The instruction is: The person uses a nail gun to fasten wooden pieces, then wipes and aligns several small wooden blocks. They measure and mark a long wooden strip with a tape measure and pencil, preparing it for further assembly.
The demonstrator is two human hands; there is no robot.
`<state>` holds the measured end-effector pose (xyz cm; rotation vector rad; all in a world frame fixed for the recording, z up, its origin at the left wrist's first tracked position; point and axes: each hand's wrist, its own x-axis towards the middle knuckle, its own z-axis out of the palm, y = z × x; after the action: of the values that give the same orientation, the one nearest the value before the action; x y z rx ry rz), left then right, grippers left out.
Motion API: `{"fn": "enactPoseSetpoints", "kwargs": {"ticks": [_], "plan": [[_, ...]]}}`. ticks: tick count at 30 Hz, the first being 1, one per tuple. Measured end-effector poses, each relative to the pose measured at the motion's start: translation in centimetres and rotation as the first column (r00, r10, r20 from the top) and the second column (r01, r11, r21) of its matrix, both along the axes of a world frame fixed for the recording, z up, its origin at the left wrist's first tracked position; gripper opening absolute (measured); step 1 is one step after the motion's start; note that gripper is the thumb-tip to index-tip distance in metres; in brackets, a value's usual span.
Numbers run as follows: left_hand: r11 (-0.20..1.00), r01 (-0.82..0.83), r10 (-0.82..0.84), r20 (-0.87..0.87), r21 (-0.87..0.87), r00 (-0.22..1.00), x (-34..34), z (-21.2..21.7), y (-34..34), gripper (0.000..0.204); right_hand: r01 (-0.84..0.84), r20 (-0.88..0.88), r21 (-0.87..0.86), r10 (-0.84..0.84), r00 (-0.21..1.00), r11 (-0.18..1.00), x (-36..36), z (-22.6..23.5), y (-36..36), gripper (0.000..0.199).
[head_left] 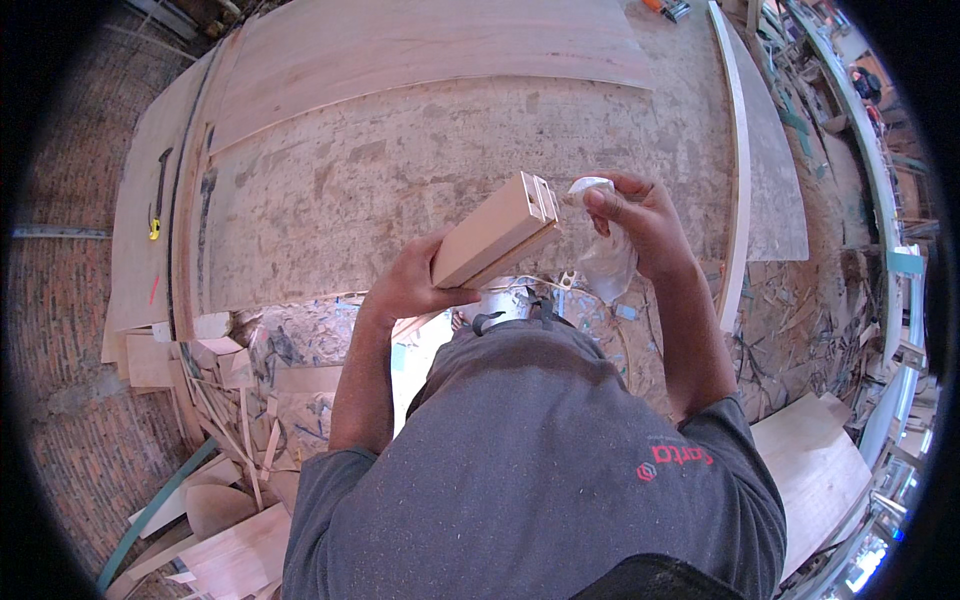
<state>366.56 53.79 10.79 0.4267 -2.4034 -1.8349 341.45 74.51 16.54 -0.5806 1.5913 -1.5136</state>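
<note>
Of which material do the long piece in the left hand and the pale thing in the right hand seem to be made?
Long piece: probably wood or wood-based board, matt and unpainted, judging by its plain tan faces.
Pale thing: perhaps thin plastic film with a cloudy finish, since it hangs loosely and looks translucent.

smooth matt wood on the beam (485,233), its end (541,198) rougher, thin crumpled translucent plastic-looking wrap (608,268), worn, blotchy matt wood on the table (400,190), smoother wood on the sheet (430,55), dull cloth shirt (540,450), rough matt bricks (80,200), raw wood offcuts (240,555)
</note>
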Motion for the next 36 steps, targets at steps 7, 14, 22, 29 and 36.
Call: {"fn": "enactPoseSetpoints", "kwargs": {"ticks": [7, 14, 22, 29, 36], "plan": [[1.000, -0.002, 0.002, 0.017, -0.004, 1.000, 0.3, 0.3, 0.2, 0.070, 0.000, -0.004, 0.011, 0.000, 1.000, 1.000, 0.2, -0.2, 0.0, 0.030], [1.000, 0.007, -0.007, -0.013, -0.022, 1.000, 0.4, -0.1, 0.3, 0.070, 0.029, 0.031, -0.020, -0.029, 0.999, 0.999, 0.6, -0.2, 0.0, 0.030], [1.000, 0.008, -0.008, -0.015, -0.023, 1.000, 0.5, -0.8, 0.3, 0.070, 0.013, 0.088, -0.045, -0.009, 0.996, 0.999, 0.5, -0.5, 0.0, 0.023], [0.936, -0.018, 0.091, 0.190, -0.352, 0.978, -3.7, -3.9, -2.7, 0.066, 0.271, 0.294, -0.079, -0.237, 0.926, 0.959, -1.2, -2.6, 1.1, 0.030], [0.535, 0.409, 0.101, 0.536, -0.739, 0.838, -12.5, -8.0, -4.6, 0.058, 0.483, 0.435, -0.059, -0.413, 0.800, 0.874, -2.4, -4.4, 5.4, 0.034]]}}
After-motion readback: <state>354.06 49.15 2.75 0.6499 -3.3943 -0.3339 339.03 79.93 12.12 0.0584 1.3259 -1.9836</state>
